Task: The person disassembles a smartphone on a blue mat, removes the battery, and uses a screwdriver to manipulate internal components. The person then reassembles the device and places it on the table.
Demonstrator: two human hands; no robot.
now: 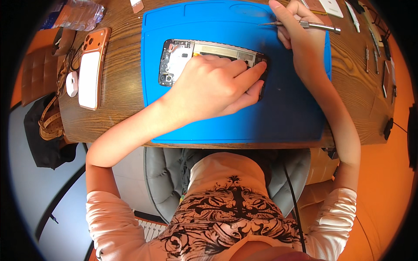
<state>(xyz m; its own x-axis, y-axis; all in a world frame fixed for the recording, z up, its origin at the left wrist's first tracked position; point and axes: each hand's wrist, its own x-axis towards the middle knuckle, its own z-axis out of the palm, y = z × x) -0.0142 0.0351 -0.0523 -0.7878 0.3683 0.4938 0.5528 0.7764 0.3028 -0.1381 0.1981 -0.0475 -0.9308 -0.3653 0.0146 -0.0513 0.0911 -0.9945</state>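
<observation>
An opened smartphone [176, 55] lies on a blue silicone work mat [209, 130], its inner frame, circuit parts and two camera lenses showing at the left end. My left hand [215, 81] reaches across the middle of it. The index finger and thumb come down at the phone's right end, and the other fingers curl over its inside; what lies beneath the palm is hidden. Up at the mat's top right, my right hand [302, 29] grips a slim metal precision screwdriver [313, 26]. Its thin tip points left, apart from the phone.
Left of the mat stand an orange smartphone [89, 71], a white earbud case [72, 84] and a clear plastic bottle [80, 14]. Along the wooden table's [352, 107] right side lie several small screwdrivers [367, 58], a white tube [352, 16] and a white phone-like panel [331, 7].
</observation>
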